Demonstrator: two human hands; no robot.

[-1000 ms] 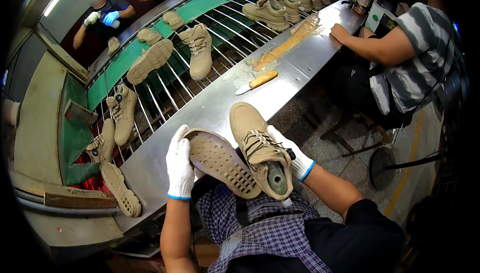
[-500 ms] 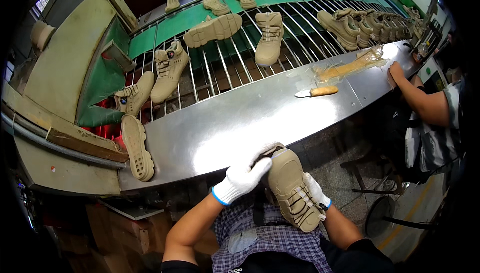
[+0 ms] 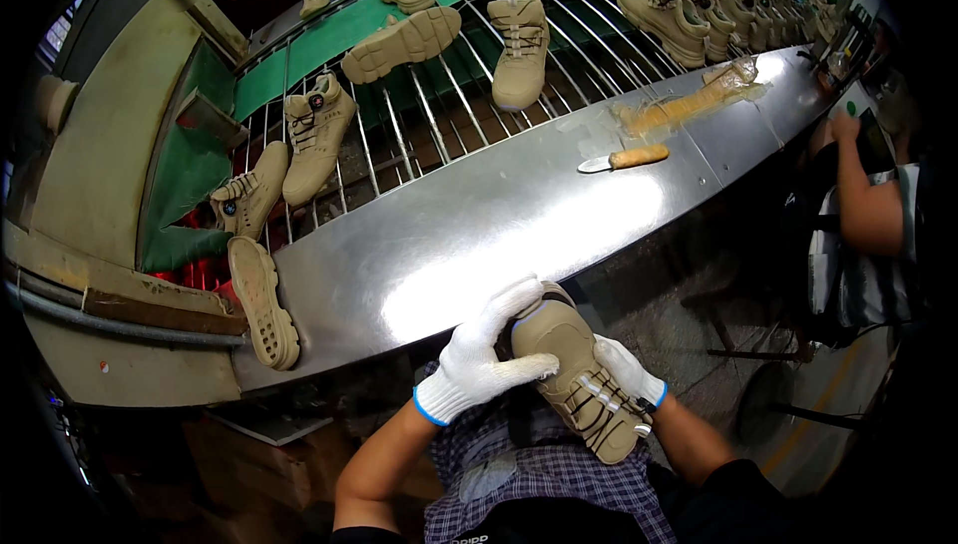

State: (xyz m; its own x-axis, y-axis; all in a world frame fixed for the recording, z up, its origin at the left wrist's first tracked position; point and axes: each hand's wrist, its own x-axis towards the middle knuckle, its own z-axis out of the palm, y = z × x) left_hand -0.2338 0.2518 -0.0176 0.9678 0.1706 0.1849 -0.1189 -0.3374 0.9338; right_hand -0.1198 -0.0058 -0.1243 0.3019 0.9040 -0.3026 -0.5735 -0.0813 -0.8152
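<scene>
Well, tan shoe [image 3: 587, 390] in gloved hands [image 3: 473, 362].

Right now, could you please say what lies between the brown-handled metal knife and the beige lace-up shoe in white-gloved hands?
In the head view, shiny metal worktop stretches from the knife to its edge, then a dark gap before the shoe.

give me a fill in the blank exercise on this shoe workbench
The left hand and right hand wear gloves coloured ____.
They hold a lace-up shoe, toe pointing ____ the checked garment.
The knife lies with its blade toward the picture's ____ edge.
The torn sheet is coloured ____.
Missing words: white; away from; left; green
</scene>
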